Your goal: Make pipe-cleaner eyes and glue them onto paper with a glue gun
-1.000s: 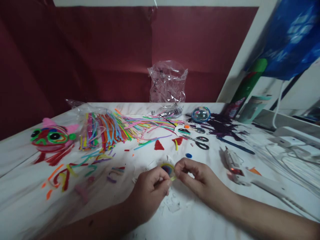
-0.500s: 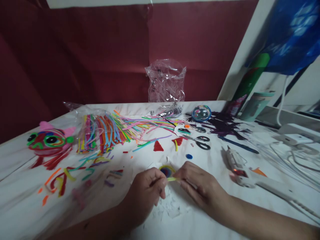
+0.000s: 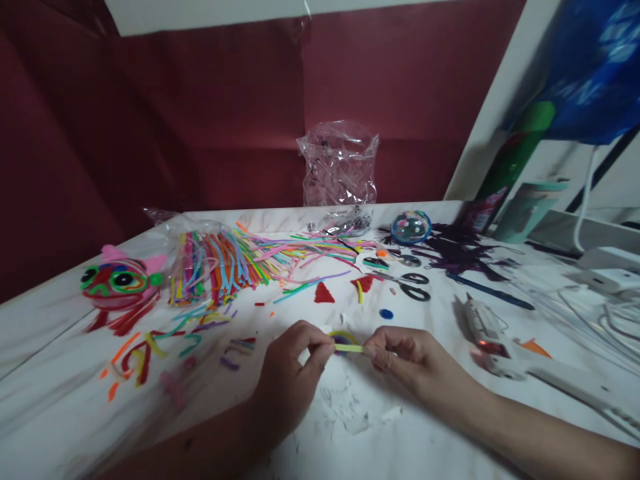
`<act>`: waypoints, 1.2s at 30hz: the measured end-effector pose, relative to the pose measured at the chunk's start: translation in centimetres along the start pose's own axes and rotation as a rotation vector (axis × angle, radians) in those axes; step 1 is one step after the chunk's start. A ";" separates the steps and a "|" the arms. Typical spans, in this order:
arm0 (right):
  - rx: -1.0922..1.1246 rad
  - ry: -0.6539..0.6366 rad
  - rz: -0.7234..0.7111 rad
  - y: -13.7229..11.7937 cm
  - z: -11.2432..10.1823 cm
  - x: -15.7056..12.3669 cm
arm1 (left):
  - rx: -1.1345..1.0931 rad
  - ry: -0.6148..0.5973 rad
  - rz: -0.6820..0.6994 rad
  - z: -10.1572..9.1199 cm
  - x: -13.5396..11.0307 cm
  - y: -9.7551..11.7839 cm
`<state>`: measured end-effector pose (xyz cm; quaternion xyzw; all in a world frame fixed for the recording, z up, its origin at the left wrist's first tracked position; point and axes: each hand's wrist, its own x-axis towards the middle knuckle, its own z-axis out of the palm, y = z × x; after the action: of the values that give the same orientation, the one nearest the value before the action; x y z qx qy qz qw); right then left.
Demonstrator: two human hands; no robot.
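My left hand (image 3: 295, 370) and my right hand (image 3: 407, 360) are low in the middle of the white table (image 3: 60, 400). Each pinches one end of a short yellow strip (image 3: 349, 347), held level between them. Just behind the strip lies a small round coiled piece (image 3: 341, 337) with a yellow-green rim and dark centre. Whether the strip joins this coil I cannot tell. White paper scraps (image 3: 345, 410) lie under the hands.
A pile of coloured strips (image 3: 225, 257) lies back left, beside a red and green animal figure (image 3: 117, 287). Scissors (image 3: 407, 283), a glue gun (image 3: 487, 330), a clear plastic bag (image 3: 340, 167), a clear dome (image 3: 411, 227) and white cables (image 3: 600, 300) lie behind and right.
The hands have drawn apart, stretching the yellow strip straight between them. The coiled piece now lies behind the strip instead of in the fingers. The camera shifted slightly.
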<state>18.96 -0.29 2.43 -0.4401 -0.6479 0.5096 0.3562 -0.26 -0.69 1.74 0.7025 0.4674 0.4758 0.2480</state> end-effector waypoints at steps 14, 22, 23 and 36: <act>0.078 -0.001 0.114 -0.1 -0.5 0.6 | -0.092 -0.029 -0.150 -0.1 0.5 -0.5; -0.372 0.120 -0.350 0.3 -0.7 -0.1 | -0.098 -0.135 -0.286 0.0 0.5 -0.1; -0.431 0.128 -0.432 0.3 -0.8 -0.1 | -0.115 -0.139 -0.298 0.0 0.6 -0.1; -0.455 0.082 -0.548 0.3 -1.1 -0.1 | -0.626 -0.237 -0.342 0.2 0.6 -1.4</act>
<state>20.04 -0.01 2.35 -0.3381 -0.8240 0.2196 0.3981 -0.59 0.43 0.80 0.5546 0.3780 0.4628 0.5792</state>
